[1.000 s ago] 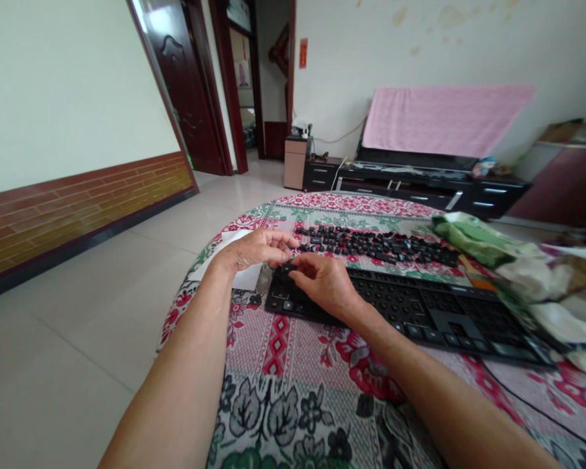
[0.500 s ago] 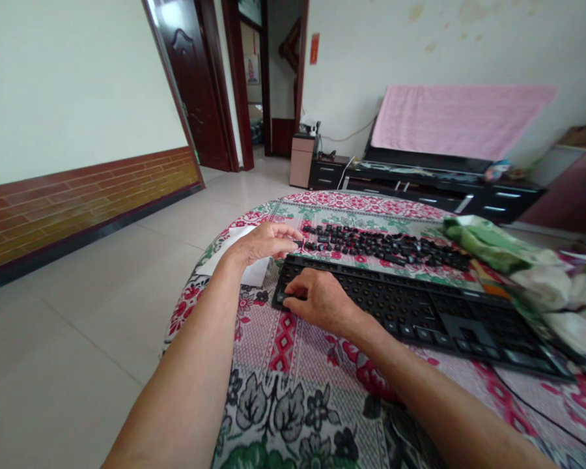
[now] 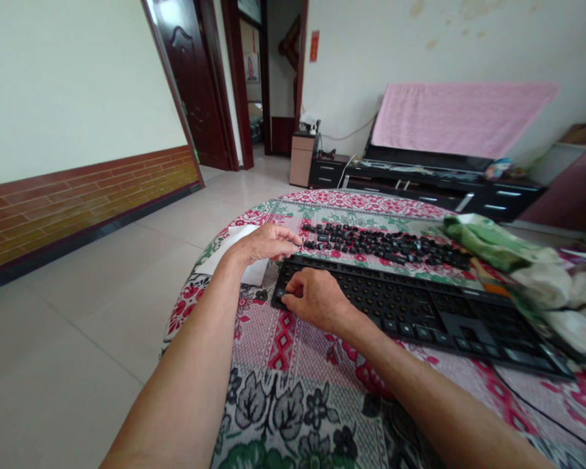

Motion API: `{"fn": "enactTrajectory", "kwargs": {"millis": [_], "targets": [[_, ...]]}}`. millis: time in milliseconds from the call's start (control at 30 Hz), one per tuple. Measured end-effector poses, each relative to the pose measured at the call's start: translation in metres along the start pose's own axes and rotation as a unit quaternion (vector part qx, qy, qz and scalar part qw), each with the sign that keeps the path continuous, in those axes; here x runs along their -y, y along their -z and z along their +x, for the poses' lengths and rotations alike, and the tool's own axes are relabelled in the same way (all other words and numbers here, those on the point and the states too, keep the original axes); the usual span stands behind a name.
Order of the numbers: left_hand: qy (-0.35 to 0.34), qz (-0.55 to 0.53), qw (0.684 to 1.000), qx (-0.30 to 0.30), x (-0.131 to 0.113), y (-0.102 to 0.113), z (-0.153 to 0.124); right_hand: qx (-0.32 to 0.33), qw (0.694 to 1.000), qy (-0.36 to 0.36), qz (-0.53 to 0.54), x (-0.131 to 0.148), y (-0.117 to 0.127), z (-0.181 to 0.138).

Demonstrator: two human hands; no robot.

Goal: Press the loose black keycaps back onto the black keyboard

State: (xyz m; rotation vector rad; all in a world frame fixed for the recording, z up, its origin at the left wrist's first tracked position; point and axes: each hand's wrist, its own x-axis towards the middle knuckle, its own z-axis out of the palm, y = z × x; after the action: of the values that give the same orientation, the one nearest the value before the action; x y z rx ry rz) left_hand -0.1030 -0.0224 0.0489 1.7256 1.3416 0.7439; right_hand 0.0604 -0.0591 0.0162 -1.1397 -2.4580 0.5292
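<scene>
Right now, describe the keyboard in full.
The keyboard is black, long and flat, plastic by its look. Most of its keys are off, leaving rows of bare sockets; a few remain along its near edge. It lies on the tablecloth, slanting toward the lower right. The right hand rests curled on its left end. Loose keycaps lie just beyond it; the left hand is by its far left corner, contact unclear.
</scene>
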Motion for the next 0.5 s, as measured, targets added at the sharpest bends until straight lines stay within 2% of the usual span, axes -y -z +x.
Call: {"fn": "enactTrajectory", "kwargs": {"millis": [67, 233, 333, 500], "targets": [[0.008, 0.018, 1.0, 0.019, 0.0005, -0.0003, 0.0001, 0.004, 1.0, -0.006, -0.002, 0.0015, 0.0012, 0.0006], [0.032, 0.107, 0.987, 0.112, 0.0011, -0.0015, 0.0012, 0.031, 1.0, 0.0, 0.003, 0.0015, 0.0026, 0.0008], [0.052, 0.145, 0.979, 0.134, 0.0005, -0.0016, 0.0023, 0.024, 1.0, 0.0, -0.002, -0.001, 0.0015, 0.0017], [0.127, 0.188, 0.96, 0.162, -0.0011, 0.0015, -0.005, 0.021, 1.0, 0.001, 0.008, -0.0044, 0.0001, 0.0032]]}}
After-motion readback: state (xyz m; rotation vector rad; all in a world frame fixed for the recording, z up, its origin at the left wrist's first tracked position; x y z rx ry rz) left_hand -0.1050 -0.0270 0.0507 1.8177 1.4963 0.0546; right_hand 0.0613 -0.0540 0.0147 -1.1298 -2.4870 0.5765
